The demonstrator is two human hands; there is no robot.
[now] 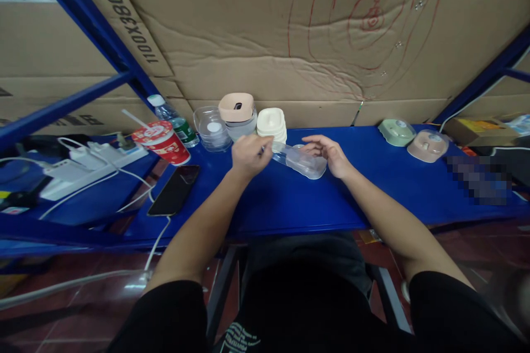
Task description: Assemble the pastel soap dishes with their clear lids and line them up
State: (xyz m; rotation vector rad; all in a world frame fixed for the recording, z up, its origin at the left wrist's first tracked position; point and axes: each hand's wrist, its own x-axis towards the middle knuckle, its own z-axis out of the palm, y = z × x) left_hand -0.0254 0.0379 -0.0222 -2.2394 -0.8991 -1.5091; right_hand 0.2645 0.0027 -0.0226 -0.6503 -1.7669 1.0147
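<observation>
A rounded see-through plastic container [308,162] is in front of me, just above the blue table. A strip of clear plastic film [280,152] stretches from it toward my left hand [252,155], whose fingers are closed in a pinch on the film's end. At the container's right side is my right hand [327,155], fingers stretched out and apart; whether they touch the container I cannot tell. Just behind my left hand stands a stack of cream lids [271,122]. Beside it are stacked grey containers [242,128] topped by a peach lid [236,107].
Clear containers [213,128], a water bottle [176,121], a red paper cup [165,142] and a phone [174,190] are on the left, near a white power strip [91,171]. Green [396,132] and pink [428,145] lidded containers sit right. Cardboard [248,33] backs the blue table [298,207].
</observation>
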